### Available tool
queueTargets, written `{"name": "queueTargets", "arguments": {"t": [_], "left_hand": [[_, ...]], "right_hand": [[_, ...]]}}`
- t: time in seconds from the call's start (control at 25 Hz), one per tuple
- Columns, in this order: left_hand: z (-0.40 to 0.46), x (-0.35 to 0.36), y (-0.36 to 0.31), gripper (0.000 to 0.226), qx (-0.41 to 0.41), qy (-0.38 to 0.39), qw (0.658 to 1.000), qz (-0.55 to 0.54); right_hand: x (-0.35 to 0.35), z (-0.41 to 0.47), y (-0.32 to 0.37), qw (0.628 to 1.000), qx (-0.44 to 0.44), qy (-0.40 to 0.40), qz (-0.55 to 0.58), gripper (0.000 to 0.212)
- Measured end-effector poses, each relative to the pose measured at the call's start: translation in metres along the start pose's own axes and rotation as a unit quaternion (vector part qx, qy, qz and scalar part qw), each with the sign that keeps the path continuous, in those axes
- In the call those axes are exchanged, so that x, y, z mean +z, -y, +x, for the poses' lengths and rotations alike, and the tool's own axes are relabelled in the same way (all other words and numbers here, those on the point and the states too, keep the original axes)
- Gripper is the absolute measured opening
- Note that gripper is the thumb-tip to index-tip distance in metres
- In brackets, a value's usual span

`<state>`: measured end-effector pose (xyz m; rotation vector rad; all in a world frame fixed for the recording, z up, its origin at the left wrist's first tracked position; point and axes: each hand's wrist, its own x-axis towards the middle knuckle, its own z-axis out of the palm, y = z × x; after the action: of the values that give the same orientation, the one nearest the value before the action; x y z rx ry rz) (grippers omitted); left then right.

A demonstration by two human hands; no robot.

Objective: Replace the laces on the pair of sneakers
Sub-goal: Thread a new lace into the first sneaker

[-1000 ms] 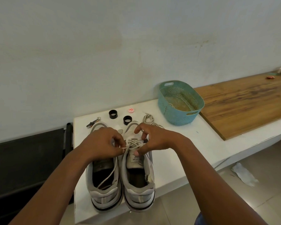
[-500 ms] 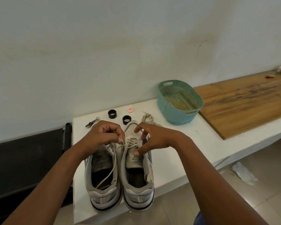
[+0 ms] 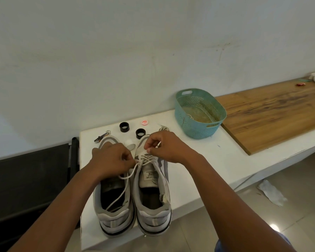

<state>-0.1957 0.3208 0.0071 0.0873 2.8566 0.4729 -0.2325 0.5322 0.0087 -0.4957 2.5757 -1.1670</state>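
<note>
Standing side by side at the near edge of the white desk [image 3: 198, 160], heels toward the person, are the two grey-and-white sneakers. The right sneaker [image 3: 152, 190] has a white lace [image 3: 147, 158] crossed through its upper eyelets, and both hands work over it. The left hand [image 3: 113, 159] has its grip pinched on one run of that lace just beside the shoe's inner edge; from there the loose end trails down across the open mouth of the left sneaker [image 3: 115, 206], which shows no lacing that I can see. The right hand [image 3: 164, 146] sits over the toe end of the right sneaker, fingers curled, its grip pinching the other strand of lace between thumb and fingertips.

Behind the shoes, on the desk, lie two short black rings [image 3: 124, 127], a small red-and-white round cap [image 3: 145, 122], a metal clip [image 3: 102, 136] and a bundle of pale cord [image 3: 164, 128] half hidden by the right hand. A teal perforated basket [image 3: 200, 113] stands farther right, next to a wooden board [image 3: 273, 113]. A crumpled white scrap [image 3: 271, 192] lies on the tiled floor
</note>
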Motion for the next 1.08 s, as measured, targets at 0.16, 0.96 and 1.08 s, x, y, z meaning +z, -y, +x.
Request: {"name": "queueTargets", "arguments": {"t": [0.16, 0.96, 1.08], "left_hand": [[0.001, -0.011, -0.004, 0.041, 0.045, -0.074, 0.936, -0.341], [0.002, -0.003, -0.003, 0.044, 0.094, -0.166, 0.943, -0.272], [-0.001, -0.005, -0.003, 0.032, 0.085, -0.159, 0.945, -0.272]], "right_hand": [[0.004, -0.003, 0.016, 0.983, -0.015, 0.082, 0.162, 0.04], [-0.001, -0.001, 0.012, 0.992, -0.07, -0.046, 0.091, 0.006], [-0.002, 0.0, 0.009, 0.993, -0.058, -0.066, 0.078, 0.003]]}}
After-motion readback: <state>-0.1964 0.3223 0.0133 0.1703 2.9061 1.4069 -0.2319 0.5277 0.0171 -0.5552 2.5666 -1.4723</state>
